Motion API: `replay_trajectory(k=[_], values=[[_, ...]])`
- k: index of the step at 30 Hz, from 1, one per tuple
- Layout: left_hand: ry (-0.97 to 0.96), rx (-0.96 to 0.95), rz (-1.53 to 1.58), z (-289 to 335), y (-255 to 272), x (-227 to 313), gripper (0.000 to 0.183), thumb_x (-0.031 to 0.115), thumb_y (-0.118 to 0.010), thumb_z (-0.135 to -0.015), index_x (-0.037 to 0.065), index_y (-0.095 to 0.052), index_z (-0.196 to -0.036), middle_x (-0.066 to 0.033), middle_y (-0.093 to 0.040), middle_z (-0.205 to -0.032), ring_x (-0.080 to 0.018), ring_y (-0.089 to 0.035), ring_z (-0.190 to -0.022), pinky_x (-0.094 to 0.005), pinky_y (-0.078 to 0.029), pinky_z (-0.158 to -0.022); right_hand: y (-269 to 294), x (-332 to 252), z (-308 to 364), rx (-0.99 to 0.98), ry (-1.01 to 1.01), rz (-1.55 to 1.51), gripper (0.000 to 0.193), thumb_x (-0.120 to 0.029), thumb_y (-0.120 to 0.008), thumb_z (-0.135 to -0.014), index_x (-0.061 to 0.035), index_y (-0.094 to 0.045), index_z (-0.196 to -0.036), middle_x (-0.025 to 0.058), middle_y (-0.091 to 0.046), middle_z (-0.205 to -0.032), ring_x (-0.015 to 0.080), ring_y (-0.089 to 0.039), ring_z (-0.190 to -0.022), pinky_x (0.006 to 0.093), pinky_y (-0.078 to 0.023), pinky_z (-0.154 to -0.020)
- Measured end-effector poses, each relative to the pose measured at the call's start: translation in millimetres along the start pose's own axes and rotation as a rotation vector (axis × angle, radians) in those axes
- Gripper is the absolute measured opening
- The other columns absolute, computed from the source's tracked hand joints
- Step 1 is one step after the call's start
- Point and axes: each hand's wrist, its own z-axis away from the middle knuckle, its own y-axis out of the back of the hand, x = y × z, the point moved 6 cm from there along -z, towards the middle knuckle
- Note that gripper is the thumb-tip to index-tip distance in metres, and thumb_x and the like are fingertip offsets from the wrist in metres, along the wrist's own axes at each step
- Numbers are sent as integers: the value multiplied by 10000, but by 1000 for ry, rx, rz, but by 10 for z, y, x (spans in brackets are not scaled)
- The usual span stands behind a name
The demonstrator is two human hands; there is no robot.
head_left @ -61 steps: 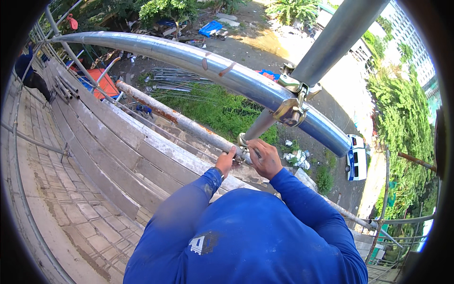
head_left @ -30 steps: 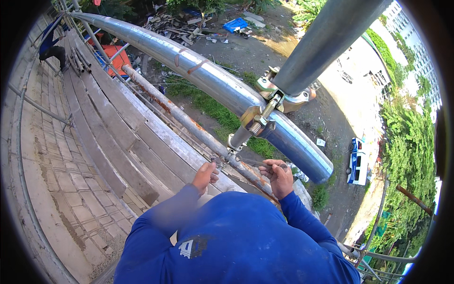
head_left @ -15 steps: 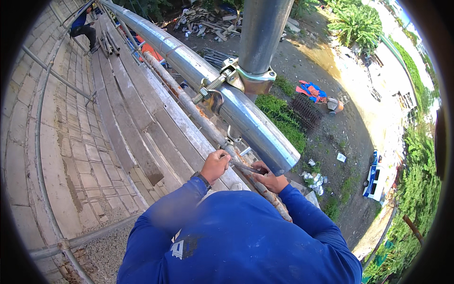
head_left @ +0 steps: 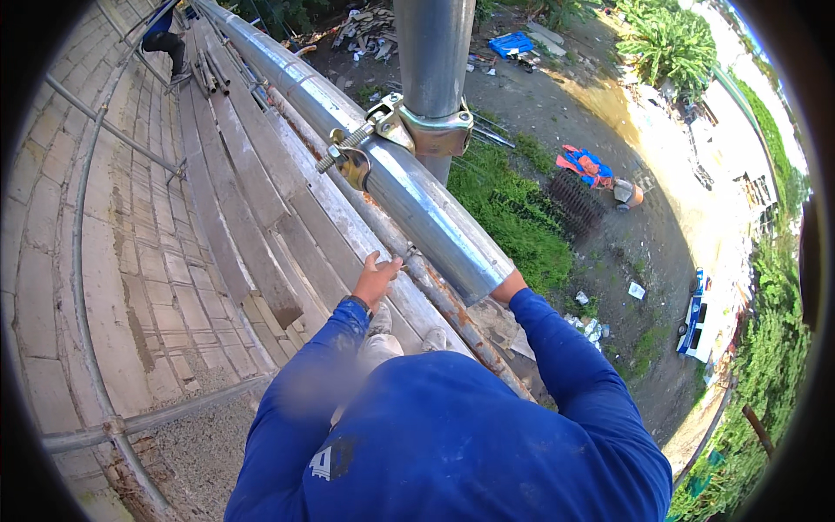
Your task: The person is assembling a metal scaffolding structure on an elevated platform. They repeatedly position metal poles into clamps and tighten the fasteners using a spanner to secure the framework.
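The hands had parted. Half a second earlier a thin dark strand ran between them across the rusty pipe (head_left: 437, 292); now we saw no strand, and nothing showed in the left hand (head_left: 376, 278). Its fingers and thumb stood apart, spread just beside the pipe, with the fingertips near a small fitting (head_left: 411, 250) on it; whether they touched the metal, we could not tell.

The right hand (head_left: 509, 286) had slipped almost wholly out of sight behind the cut end of the thick shiny tube (head_left: 426, 213) — only a strip by the wrist showed below the blue sleeve (head_left: 561, 352). Its grip was hidden, so we could not tell whether its fingers were together, apart or clamped on the strand.

The rusty pipe slanted beneath the shiny tube, from upper left to lower right, along the outer edge of the planks (head_left: 277, 235). Above the hands, the coupler (head_left: 422, 132) sat where the upright pipe (head_left: 433, 56) crossed the shiny tube, and neither hand was on it.

We took the change to mean that the two-handed hold on the strand had ended, at least for that moment. With the right hand's side out of view, we judged the strand to be either in that hand or let go — the pictures did not settle which.
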Motion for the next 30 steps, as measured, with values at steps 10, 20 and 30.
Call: replay_trajectory(k=[10,20,30], values=[[-8,-5,247,-117,-576,57,574,356,-670,-969,42,-453,-1398,-51,-623,-1059,-131,-580,-787,-297,-466,-573,70,184,-603,-509,71,-70,412,-252,-656,-910,-11,-654,-1244,228,-697,-1147,356,-695,-985,438,-555,-858],[-3,32,178,-103,-443,23,571,355,-644,-985,-34,-460,-1360,-112,-632,-1117,-156,-633,-880,-330,-547,-645,432,-669,-441,-934,-365,-1945,521,-364,-561,-1027,-40,-516,-1432,145,-659,-1272,196,-639,-1106,348,-507,-962],[0,-98,411,-273,-510,-156,432,320,-634,-999,39,-532,-1310,-119,-610,-1185,-192,-630,-1018,-390,-566,-860,68,-290,-400,-311,-2,-165,208,-142,-584,-858,63,-623,-854,309,-662,-851,476,-665,-849,533,-540,-776]])
